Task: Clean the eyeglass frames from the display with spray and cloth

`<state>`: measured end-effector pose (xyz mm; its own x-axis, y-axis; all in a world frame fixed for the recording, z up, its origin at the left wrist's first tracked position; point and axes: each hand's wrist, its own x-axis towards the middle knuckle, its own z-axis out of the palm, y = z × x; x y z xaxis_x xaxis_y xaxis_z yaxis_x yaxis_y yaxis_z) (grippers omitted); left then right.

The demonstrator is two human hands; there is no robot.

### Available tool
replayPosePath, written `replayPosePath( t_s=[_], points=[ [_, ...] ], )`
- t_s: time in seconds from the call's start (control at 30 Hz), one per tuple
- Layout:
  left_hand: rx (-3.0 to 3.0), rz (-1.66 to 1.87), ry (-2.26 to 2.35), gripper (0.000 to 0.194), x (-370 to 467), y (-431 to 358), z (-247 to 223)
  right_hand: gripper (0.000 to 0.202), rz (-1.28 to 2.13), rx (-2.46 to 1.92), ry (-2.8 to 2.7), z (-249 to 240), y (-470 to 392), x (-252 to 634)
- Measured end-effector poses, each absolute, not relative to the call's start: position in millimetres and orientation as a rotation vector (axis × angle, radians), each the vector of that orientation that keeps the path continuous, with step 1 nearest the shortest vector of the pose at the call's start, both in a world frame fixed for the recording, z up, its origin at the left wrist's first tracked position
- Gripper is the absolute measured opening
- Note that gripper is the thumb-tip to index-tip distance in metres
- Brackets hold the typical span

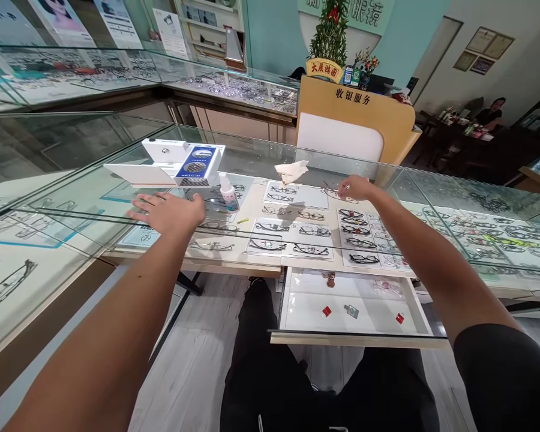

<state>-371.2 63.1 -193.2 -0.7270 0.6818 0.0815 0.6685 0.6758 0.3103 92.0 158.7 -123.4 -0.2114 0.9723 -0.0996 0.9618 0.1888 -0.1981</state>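
My left hand [168, 213] lies on the glass counter top with its fingers spread, holding nothing, in front of an opened white and blue box [200, 163]. A white spray bottle [228, 193] stands just right of it. At the right, my right hand [356, 187] is at the far part of the glass, its fingertips pinched together at a thin-framed pair of glasses [333, 192]. A crumpled beige cloth [291, 172] lies to the left of that hand.
Rows of eyeglasses [312, 231] lie under the glass. An open white drawer [315, 321] with small red packets juts out above my legs. Behind the counter stands a wooden cashier desk [393, 129]. A person [492, 114] sits far back at the right.
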Motion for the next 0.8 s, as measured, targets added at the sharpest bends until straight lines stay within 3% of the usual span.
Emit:
replayPosePath(
  t_s=[0.23,0.33,0.47,0.63,0.7,0.8],
  points=[
    [1.149,0.497,2.830,0.100,-369.8,61.7,-192.0,0.024,0.792,-1.547,-2.445,-93.8,72.4,83.6],
    [1.154,0.506,2.821,0.099,-369.9,61.3,-192.0,0.016,1.212,-1.280,-2.470,-91.1,11.3,70.3],
    [1.167,0.507,2.803,0.100,-370.0,61.1,-192.2,0.004,1.446,-1.208,-2.555,-121.2,-58.6,58.3],
    [1.158,0.507,2.825,0.100,-369.3,61.8,-192.4,0.006,1.085,-1.239,-2.636,-192.9,-77.7,61.5],
    [1.160,0.506,2.823,0.099,-368.6,61.6,-191.8,0.011,0.728,-1.319,-2.654,-218.4,-60.1,64.2],
    [1.143,0.478,2.809,0.098,-367.7,60.7,-190.1,0.011,0.518,-1.440,-2.582,-245.9,-15.5,66.7]
  ],
)
